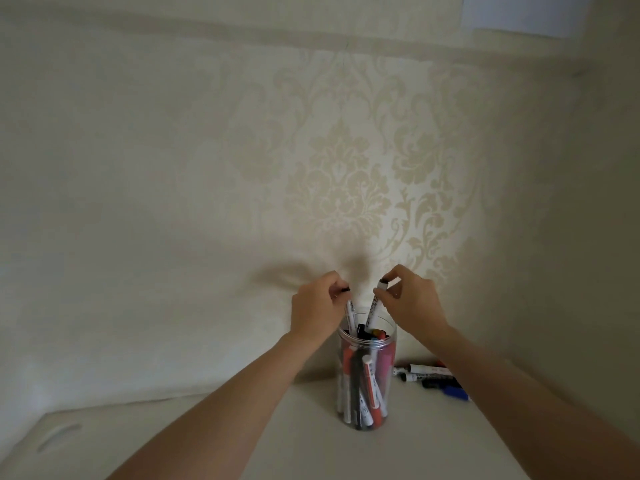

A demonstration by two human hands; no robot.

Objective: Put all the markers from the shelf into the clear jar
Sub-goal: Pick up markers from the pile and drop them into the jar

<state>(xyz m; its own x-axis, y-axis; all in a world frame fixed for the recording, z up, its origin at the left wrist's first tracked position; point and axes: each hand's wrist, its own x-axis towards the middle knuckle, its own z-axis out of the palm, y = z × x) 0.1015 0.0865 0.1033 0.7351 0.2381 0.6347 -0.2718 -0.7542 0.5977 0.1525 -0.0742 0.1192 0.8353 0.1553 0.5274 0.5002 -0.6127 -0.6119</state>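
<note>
Above the hands: open air is standing free in front of the patterned wall (346, 161).
Between the hands: two markers are slanting into the jar (367, 375) mouth, crowding it.
Below the hands: packed markers are filling the jar.
Right of the hands: loose markers (429, 375) are lying on the shelf (242, 427).
Left of the hands: bare shelf is lying open.

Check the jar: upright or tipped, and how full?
Upright. The jar stands on its base on the shelf, mouth open upward, packed with markers standing on end nearly to the rim.
</note>
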